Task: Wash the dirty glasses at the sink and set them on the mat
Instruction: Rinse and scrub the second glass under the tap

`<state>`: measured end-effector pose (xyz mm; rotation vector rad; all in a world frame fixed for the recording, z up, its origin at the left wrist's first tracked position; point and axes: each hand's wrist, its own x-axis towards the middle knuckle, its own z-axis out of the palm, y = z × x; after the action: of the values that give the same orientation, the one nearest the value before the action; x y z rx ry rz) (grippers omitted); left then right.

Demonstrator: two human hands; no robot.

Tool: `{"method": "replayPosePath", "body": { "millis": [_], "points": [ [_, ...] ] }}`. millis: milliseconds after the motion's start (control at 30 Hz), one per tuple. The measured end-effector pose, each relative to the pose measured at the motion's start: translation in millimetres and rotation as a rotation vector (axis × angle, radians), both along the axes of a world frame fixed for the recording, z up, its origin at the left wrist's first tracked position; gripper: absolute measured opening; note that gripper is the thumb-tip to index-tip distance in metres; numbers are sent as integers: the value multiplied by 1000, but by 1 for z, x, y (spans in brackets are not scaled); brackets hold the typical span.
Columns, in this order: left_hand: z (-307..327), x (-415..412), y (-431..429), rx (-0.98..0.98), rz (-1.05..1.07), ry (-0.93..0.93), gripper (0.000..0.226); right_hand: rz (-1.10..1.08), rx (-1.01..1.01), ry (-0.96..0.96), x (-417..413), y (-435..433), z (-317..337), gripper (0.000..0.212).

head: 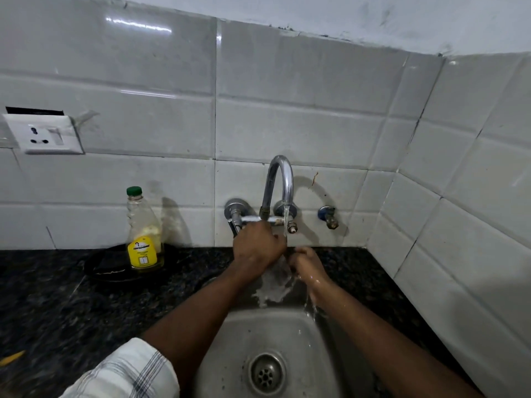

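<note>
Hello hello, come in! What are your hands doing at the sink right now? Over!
Left hand and right hand together on a clear glass under the running chrome tap. Glass blurry, grip unclear. Steel sink below; nothing in the way. Over.

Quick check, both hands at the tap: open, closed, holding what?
Left hand: closed over something under the water stream; probably a glass, not clearly visible.
Right hand: wet, fingers curled beside it; grip cannot be told.

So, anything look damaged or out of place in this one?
Yes. The wall socket sits askew, leaving a dark gap above its plate, apparently held by clear tape. The right-hand tap valve seems to lack its handle.
</note>
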<state>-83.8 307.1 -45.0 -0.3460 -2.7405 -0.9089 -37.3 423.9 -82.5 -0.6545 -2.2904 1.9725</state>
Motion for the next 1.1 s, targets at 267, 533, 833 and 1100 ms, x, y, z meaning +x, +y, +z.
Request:
{"method": "replayPosePath", "body": {
  "millis": [267,533,833,1100],
  "points": [
    [0,4,4,294,-82,136,32,423,740,284,-4,13,20,79],
    [-15,-18,-14,116,-291,326,46,472,847,162,-10,4,41,47],
    [-36,-3,-23,209,-408,423,34,576,744,117,-1,6,37,62],
    [-24,-6,-13,276,-167,224,43,411,1165,199,-8,-8,42,60]
  ]
}}
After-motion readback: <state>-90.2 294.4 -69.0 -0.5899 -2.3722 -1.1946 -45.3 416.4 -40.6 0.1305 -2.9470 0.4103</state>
